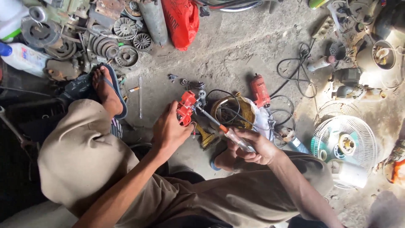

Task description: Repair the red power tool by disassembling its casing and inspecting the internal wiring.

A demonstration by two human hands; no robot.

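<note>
My left hand (168, 130) grips a small red tool body (186, 108) with a metal end, held over the concrete floor. My right hand (251, 147) is closed around a screwdriver (219, 126) with a clear and orange handle. Its shaft points up and left, with the tip touching the red tool body. I am sitting with my knees spread, in tan trousers, one foot in a blue sandal (107, 89) at the left.
A red electric drill (260, 90) and a coil of black cable (230, 110) lie just beyond my hands. Pulleys and metal parts (122, 40) are piled at top left beside a red bag (181, 21). A white fan guard (344, 143) lies at the right.
</note>
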